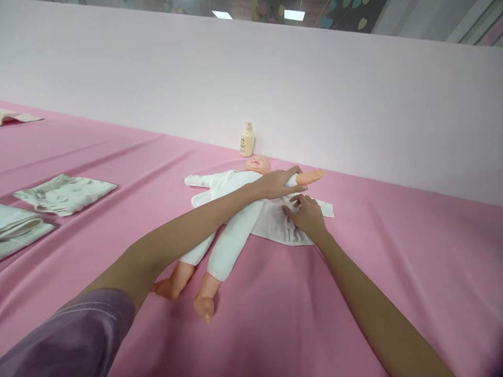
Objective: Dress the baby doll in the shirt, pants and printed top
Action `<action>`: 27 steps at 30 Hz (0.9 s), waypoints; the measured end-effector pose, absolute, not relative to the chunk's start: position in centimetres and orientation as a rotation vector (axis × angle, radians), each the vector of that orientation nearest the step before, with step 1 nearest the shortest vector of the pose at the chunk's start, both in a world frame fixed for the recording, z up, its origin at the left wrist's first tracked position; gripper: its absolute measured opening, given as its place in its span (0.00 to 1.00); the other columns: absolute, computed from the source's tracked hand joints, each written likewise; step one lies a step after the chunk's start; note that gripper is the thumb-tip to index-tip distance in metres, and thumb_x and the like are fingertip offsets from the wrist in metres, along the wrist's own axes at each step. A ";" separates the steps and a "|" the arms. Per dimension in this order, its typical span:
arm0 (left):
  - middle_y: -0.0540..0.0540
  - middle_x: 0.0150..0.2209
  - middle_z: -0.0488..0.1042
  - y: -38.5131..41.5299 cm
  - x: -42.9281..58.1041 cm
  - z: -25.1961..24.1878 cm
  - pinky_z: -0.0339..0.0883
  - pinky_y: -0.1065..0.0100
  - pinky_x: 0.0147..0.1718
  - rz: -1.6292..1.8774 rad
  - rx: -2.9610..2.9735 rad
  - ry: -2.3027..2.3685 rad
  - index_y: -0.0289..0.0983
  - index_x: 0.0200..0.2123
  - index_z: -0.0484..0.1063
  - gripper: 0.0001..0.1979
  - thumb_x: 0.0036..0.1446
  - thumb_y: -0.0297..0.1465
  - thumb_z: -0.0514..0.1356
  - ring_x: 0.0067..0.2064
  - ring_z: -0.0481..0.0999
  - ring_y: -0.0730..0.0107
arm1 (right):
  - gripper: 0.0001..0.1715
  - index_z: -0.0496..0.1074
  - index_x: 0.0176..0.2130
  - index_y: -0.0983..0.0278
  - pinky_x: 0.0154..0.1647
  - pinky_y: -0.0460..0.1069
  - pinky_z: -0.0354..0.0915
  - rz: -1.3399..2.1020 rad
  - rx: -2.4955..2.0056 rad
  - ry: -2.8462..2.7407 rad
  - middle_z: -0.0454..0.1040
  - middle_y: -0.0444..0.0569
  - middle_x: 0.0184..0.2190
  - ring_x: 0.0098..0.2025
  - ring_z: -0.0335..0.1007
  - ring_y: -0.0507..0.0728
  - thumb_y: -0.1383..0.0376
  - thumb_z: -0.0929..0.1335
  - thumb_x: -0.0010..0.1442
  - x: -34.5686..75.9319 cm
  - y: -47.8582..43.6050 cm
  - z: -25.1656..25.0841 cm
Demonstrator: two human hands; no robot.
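Observation:
A baby doll [257, 164] lies on its back on the pink cloth, dressed in white trousers [230, 246] and lying on an opened white garment [271, 222]. My left hand [277, 183] reaches across the doll and is wrapped round its outstretched arm [310, 177]. My right hand [306, 214] rests on the spread white garment just below that arm, fingers bent and pressing on the fabric. The doll's bare feet point toward me.
A cream pump bottle [247, 140] stands by the pale wall behind the doll's head. Folded patterned cloths [65, 193] and a stack of folded pale cloths [18, 228] lie at the left. Another folded piece [18, 117] lies far left on the pink cloth [393, 262].

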State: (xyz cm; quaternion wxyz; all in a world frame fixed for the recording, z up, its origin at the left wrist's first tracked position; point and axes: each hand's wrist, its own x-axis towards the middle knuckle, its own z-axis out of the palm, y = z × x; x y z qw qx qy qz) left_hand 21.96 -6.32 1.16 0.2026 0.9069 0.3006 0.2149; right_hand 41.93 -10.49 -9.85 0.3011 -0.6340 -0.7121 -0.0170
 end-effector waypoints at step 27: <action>0.32 0.56 0.80 -5.7 25.7 -1.1 0.66 0.51 0.52 -0.203 2.967 1.251 0.38 0.61 0.74 0.20 0.70 0.35 0.55 0.56 0.77 0.42 | 0.09 0.64 0.37 0.58 0.42 0.54 0.65 0.236 -1.650 -1.413 0.76 0.49 0.37 0.38 0.70 0.59 0.57 0.67 0.62 43.9 -10.2 -10.7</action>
